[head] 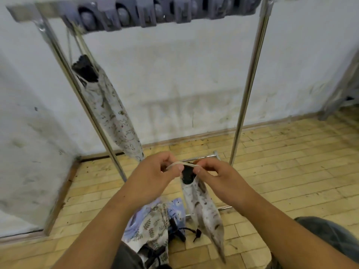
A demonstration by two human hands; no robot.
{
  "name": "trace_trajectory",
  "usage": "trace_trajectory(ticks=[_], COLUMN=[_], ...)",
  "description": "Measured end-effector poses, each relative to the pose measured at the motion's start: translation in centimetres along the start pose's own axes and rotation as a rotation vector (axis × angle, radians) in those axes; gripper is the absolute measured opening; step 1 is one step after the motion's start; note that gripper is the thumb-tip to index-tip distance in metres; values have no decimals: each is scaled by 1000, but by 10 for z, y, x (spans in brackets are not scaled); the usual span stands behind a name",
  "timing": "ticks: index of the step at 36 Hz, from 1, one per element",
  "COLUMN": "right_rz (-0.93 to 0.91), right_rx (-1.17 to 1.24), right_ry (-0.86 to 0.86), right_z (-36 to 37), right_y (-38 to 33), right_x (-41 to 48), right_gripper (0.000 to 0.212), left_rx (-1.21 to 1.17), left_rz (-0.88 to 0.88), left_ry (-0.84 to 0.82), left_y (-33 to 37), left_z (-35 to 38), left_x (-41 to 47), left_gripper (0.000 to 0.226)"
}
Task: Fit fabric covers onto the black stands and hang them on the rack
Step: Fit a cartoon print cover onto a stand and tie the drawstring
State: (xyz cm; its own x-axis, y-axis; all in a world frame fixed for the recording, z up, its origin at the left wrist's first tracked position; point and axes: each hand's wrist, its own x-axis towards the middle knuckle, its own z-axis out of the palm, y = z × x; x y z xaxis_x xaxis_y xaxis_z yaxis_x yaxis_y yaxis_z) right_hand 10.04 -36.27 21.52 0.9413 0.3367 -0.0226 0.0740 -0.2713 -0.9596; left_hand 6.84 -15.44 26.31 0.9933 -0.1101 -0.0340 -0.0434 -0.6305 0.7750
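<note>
A black stand pokes out of a white patterned fabric cover that hangs down between my hands. My left hand and my right hand each pinch the pale drawstring stretched across the cover's top opening. Another covered stand, white with small prints and a black top showing, hangs by a cord from the left end of the metal rack.
A pile of loose fabric covers, blue and leaf-patterned, lies on the wooden floor with black stand parts beside it. Grey clips line the rack's top bar. A white wall stands behind; the rack's base bar crosses the floor.
</note>
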Motion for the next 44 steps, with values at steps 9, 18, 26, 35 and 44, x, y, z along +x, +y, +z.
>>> trace_trajectory(ticks=[9, 18, 26, 35, 44], right_rz=[-44, -182, -218, -238, -227], right_rx=[84, 166, 200, 329, 347], right_ry=[26, 12, 87, 129, 158], right_z=[-14, -9, 14, 40, 49], right_y=[-81, -156, -210, -252, -261], right_x=[24, 53, 90, 134, 168], right_gripper=[23, 25, 28, 21, 23], left_rx=[-41, -36, -84, -132, -129], left_rz=[105, 173, 150, 142, 128], left_ry=[140, 345, 448, 685, 744], left_y=[49, 85, 96, 105, 104], left_z=[-52, -112, -161, -198, -214], left_x=[14, 36, 56, 85, 116], left_gripper=[12, 10, 11, 12, 17])
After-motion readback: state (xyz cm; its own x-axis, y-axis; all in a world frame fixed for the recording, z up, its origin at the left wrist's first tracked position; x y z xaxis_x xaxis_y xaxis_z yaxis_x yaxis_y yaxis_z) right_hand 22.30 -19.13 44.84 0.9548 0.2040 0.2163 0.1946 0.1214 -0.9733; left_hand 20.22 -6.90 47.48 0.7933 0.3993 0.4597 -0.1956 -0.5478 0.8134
